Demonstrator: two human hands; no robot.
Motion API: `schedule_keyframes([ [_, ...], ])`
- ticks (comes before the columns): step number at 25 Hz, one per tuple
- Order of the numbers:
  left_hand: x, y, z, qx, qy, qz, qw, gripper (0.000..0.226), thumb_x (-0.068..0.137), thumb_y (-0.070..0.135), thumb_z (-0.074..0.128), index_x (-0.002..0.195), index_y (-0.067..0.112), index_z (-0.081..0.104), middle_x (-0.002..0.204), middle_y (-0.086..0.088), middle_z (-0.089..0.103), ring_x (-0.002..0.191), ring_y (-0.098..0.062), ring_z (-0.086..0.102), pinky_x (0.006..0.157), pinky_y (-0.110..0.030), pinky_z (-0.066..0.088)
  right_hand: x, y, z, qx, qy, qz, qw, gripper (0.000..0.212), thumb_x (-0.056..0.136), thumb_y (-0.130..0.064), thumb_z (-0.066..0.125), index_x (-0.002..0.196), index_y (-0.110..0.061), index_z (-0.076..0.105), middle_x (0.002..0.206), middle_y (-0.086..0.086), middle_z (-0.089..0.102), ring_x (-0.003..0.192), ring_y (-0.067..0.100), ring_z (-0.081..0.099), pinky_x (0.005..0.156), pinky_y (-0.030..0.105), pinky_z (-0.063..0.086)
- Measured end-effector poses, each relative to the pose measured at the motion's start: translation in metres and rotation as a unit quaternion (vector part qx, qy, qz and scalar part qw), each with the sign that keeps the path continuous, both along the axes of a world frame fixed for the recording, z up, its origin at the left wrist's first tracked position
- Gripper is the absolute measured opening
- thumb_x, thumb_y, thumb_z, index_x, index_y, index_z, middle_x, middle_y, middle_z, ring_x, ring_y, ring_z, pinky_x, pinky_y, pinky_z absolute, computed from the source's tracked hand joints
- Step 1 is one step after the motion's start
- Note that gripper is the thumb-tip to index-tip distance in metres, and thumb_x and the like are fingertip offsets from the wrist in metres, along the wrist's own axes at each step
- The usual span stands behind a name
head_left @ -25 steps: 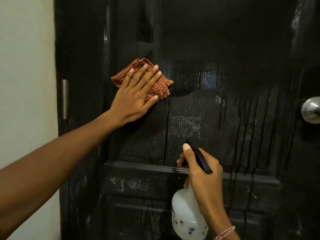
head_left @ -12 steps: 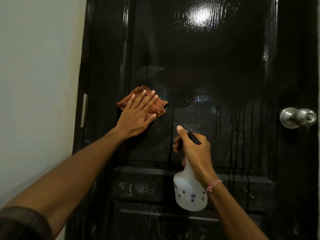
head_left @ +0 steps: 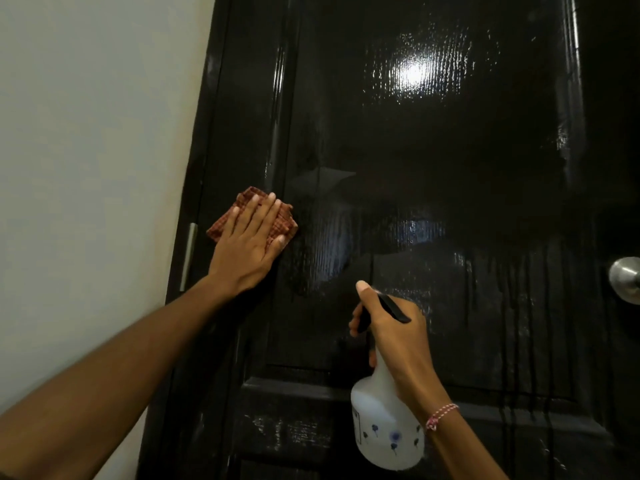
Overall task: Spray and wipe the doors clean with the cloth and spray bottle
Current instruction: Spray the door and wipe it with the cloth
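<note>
A glossy black panelled door fills most of the head view, wet with streaks running down its right half. My left hand lies flat with straight fingers on a folded red checked cloth, pressing it against the door's left stile. My right hand grips the black trigger head of a white spray bottle with small blue flowers, held lower and to the right of the cloth, its nozzle towards the door.
A pale wall borders the door on the left. A metal hinge sits on the door's left edge just beside the cloth. A round silver knob sticks out at the right edge.
My left hand has slid the cloth leftward from the panel onto the left stile near the hinge. The view has tilted up and pulled back. The bottle stays in my right hand.
</note>
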State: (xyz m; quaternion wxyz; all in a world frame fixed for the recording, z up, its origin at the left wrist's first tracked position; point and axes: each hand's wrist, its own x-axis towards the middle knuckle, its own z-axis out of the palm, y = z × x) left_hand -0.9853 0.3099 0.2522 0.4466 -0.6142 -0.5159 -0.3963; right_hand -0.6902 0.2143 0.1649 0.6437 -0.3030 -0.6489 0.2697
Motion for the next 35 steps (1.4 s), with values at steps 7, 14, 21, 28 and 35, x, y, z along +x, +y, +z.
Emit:
schedule_keyframes([
  [7, 0.052, 0.009, 0.047, 0.034, -0.101, -0.049, 0.993, 0.065, 0.110, 0.049, 0.014, 0.166, 0.029, -0.012, 0.173, 0.003, -0.022, 0.159, -0.021, -0.020, 0.128, -0.050, -0.014, -0.006, 0.004, 0.001, 0.035, -0.005, -0.008, 0.999, 0.049, 0.101, -0.049, 0.063, 0.074, -0.009, 0.073, 0.073, 0.010, 0.075, 0.066, 0.023, 0.073, 0.048, 0.028, 0.048],
  [14, 0.140, 0.011, 0.091, 0.024, 0.117, -0.046, 0.992, 0.063, 0.110, 0.052, 0.014, 0.167, 0.031, -0.001, 0.176, 0.004, -0.008, 0.162, -0.022, -0.009, 0.130, -0.053, -0.002, 0.008, 0.000, 0.001, 0.049, -0.007, -0.026, 0.998, 0.051, 0.101, -0.049, 0.062, 0.071, -0.009, 0.072, 0.072, 0.010, 0.074, 0.055, 0.015, 0.064, 0.044, 0.029, 0.047],
  [21, 0.094, -0.001, 0.081, -0.043, 0.156, -0.135, 0.978, 0.054, 0.112, 0.037, 0.025, 0.165, 0.027, 0.023, 0.175, 0.006, -0.006, 0.160, -0.011, -0.013, 0.130, -0.039, -0.012, 0.001, 0.007, -0.005, 0.039, -0.013, -0.023, 0.999, 0.050, 0.101, -0.050, 0.062, 0.071, -0.011, 0.073, 0.072, 0.009, 0.074, 0.056, 0.019, 0.065, 0.045, 0.030, 0.048],
  [28, 0.011, -0.015, 0.045, -0.076, 0.182, 0.026, 0.980, 0.088, 0.100, 0.079, 0.016, 0.165, 0.030, -0.015, 0.172, 0.003, -0.024, 0.158, -0.017, -0.025, 0.130, -0.047, -0.011, -0.031, 0.006, -0.023, 0.022, -0.030, 0.006, 0.999, 0.049, 0.101, -0.049, 0.062, 0.073, -0.011, 0.074, 0.074, 0.009, 0.075, 0.061, 0.019, 0.069, 0.044, 0.029, 0.048],
  [35, -0.036, -0.019, -0.012, -0.083, 0.036, 0.023, 0.996, 0.076, 0.105, 0.064, 0.013, 0.163, 0.026, -0.021, 0.171, 0.000, -0.028, 0.157, -0.018, -0.027, 0.130, -0.050, -0.008, -0.055, 0.003, -0.034, 0.027, -0.034, 0.039, 0.998, 0.050, 0.101, -0.050, 0.061, 0.073, -0.011, 0.073, 0.073, 0.009, 0.074, 0.058, 0.017, 0.067, 0.045, 0.031, 0.047],
])
